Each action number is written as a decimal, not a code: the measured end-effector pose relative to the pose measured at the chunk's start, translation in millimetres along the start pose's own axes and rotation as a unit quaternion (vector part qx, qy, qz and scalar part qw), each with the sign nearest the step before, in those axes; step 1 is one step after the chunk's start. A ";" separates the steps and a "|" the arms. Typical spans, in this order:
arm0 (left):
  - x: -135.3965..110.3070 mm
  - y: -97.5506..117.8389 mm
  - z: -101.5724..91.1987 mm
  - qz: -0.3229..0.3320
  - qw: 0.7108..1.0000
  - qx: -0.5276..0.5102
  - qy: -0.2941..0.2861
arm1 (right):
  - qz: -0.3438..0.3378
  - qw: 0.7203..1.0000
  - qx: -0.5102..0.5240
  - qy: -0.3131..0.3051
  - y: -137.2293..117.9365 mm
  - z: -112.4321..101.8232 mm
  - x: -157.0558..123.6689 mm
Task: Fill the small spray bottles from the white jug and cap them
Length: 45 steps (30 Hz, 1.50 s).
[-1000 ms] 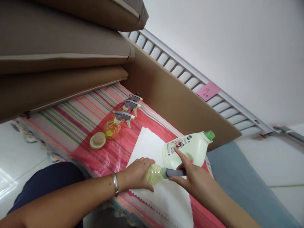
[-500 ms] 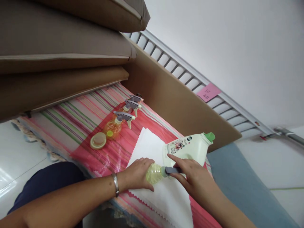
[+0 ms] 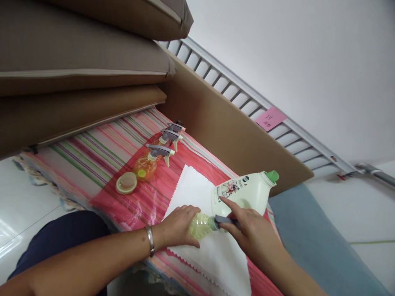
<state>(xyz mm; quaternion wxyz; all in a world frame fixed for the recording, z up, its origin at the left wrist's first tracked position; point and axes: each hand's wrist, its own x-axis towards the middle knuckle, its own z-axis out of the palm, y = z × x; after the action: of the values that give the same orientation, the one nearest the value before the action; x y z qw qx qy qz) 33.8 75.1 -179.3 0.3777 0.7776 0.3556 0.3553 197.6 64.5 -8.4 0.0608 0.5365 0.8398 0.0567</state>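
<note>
Both hands (image 3: 179, 226) (image 3: 255, 231) point inward, gripping one spray bottle (image 3: 200, 225).

- The upper right is filled by a plain white wall (image 3: 302, 74).
- Thick brown cushions (image 3: 77, 45) are stacked at the upper left.
- A slatted grey rail (image 3: 253, 93) is seen along the wall, marked by a handwritten pink note (image 3: 270, 119) and partly covered by a brown panel (image 3: 216, 107).
- At lower left, light is reflected by pale floor tiles (image 3: 33, 201).

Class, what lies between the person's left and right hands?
In the head view, a yellowish bottle with a grey top lies between the left hand and the right hand.
</note>
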 end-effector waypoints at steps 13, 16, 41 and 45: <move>3.8 -0.9 -11.1 -0.051 0.997 -0.052 -0.027 | 0.097 0.979 0.177 0.013 16.8 -9.8 -6.5; 5.2 -2.4 -13.5 -0.069 0.993 -0.091 -0.025 | 0.146 0.966 0.207 0.056 27.4 -8.5 -18.3; 0.4 39.1 -39.9 0.019 0.874 -0.319 -0.365 | 0.042 0.768 0.593 -0.240 -6.7 -2.6 -20.7; 0.1 40.7 -38.8 -0.010 0.881 -0.314 -0.354 | 0.013 0.776 0.601 -0.189 1.8 11.3 -33.8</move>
<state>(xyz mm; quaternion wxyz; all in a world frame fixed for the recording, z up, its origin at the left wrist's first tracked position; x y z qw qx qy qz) 13.5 69.3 -127.1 0.7064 0.6886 0.0754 0.1454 215.1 34.9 -17.8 -0.1174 0.4744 0.6677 -0.5615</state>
